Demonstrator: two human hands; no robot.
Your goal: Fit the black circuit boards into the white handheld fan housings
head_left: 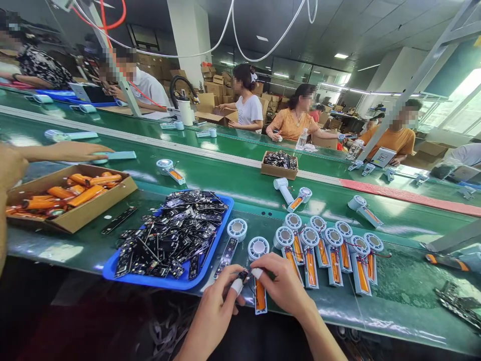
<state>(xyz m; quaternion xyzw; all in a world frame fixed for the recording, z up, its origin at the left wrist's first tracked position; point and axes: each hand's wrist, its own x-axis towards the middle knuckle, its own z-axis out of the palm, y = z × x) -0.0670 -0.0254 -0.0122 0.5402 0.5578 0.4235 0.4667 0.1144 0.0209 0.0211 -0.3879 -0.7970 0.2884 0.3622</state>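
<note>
— Hands, what are they doing?

— Left hand and right hand meet over an open fan handle with an orange battery inside, lying at the near edge of the green desk. Left fingers, one taped white, are pinched on a small dark circuit board at the handle's top; right fingers press together on the same spot.

— Around them?

— A blue tray of circuit boards just left, a row of finished fan halves right, a cardboard box of orange batteries far left. Other workers sit across the belt.
</note>
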